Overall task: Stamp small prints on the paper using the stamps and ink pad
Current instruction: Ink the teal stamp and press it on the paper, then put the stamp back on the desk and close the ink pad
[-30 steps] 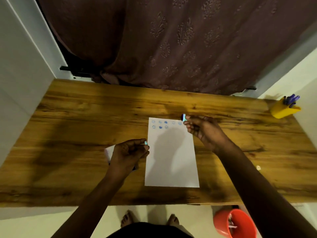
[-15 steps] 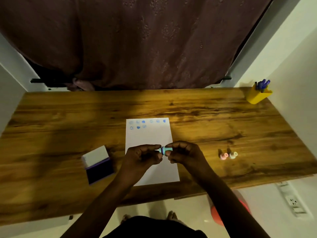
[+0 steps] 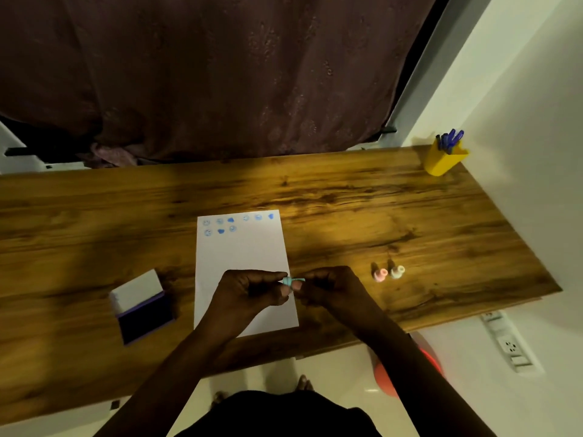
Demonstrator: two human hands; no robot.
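Observation:
A white sheet of paper lies on the wooden table, with several small blue prints along its top edge. Over the paper's lower right part, my left hand and my right hand meet and pinch a small teal stamp between their fingertips. An open ink pad, white lid up and dark blue pad showing, sits left of the paper. A pink stamp and a pale stamp stand upright on the table to the right of my right hand.
A yellow pen holder with blue pens stands at the table's far right corner against the wall. A dark curtain hangs behind the table. An orange bucket sits on the floor below the table's right edge.
My right hand has come back from the paper's top right corner and my left hand has moved right; both now hold the teal stamp together. The head view has swung to the right.

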